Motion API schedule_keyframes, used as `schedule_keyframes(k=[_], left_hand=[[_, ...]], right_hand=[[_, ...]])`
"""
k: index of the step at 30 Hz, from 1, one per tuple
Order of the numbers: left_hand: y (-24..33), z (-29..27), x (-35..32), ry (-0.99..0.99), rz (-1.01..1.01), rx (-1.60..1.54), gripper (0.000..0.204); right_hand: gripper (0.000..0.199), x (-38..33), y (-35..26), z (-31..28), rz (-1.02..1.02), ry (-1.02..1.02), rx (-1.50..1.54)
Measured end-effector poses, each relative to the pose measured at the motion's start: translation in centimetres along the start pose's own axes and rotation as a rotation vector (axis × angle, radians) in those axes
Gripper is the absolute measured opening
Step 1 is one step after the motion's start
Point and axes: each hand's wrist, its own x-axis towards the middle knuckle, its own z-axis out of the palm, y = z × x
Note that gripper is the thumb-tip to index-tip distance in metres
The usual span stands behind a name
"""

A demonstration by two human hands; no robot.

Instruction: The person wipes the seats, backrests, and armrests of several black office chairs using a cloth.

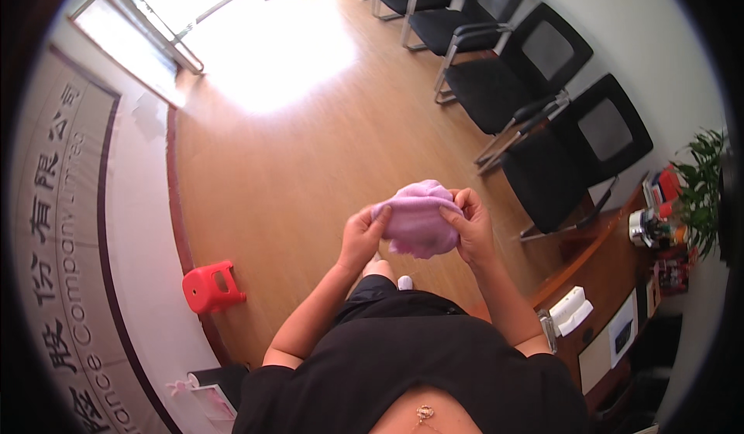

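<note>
A lilac cloth (pixel 422 225), soft and bunched, hangs in the air in front of my body, stretched between both hands. My left hand (pixel 363 236) pinches its left edge, thumb on top. On the other side my right hand (pixel 471 229) grips the right edge, with the thumb pressed on the near face and the fingers curled behind. A thick fold runs across the cloth's upper part, and its lower end droops loosely. The fingers behind the cloth are partly hidden.
Black mesh chairs (pixel 546 163) line the right wall. A red plastic stool (pixel 213 287) stands at the left wall. At the right is a wooden desk (pixel 570 271) with a white device (pixel 570 310), papers and a potted plant (pixel 701 186). Bright light falls on the wooden floor (pixel 271 163).
</note>
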Motion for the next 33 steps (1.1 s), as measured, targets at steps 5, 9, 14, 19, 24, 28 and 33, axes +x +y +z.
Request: schedule_keyframes(k=[5,9,14,19,24,28,33], left_hand=[[2.2,1.7,9.1,-0.192,-0.147,-0.584,0.04],[4.6,5.1,16.5,-0.245,-0.484,-0.746,0.055],[5.8,7.8,25.8,-0.472,-0.7,-0.927,0.059],[4.0,11.4,31.8,-0.827,-0.869,-0.913,0.058],[3.2,17.3,33.5,-0.798,-1.086,-0.744,0.059],[1.0,20.8,35.3,-0.896,-1.1,-0.794,0.064],[-3.0,26.4,36.8,-0.781,-1.017,-0.455,0.059]], right_hand=[[0.018,3.9,-1.8,-3.9,-0.027,0.229,-0.084],[0.022,7.6,-3.1,-7.2,-0.003,0.326,-0.086],[0.031,13.4,-5.0,-11.8,0.058,0.302,-0.092],[0.058,18.5,-1.2,-13.7,0.265,0.614,0.034],[0.074,19.2,1.4,-17.5,0.144,0.297,0.411],[0.069,18.1,-0.8,-22.1,0.222,0.413,0.554],[0.042,14.7,-3.8,-29.1,0.29,0.605,0.312]])
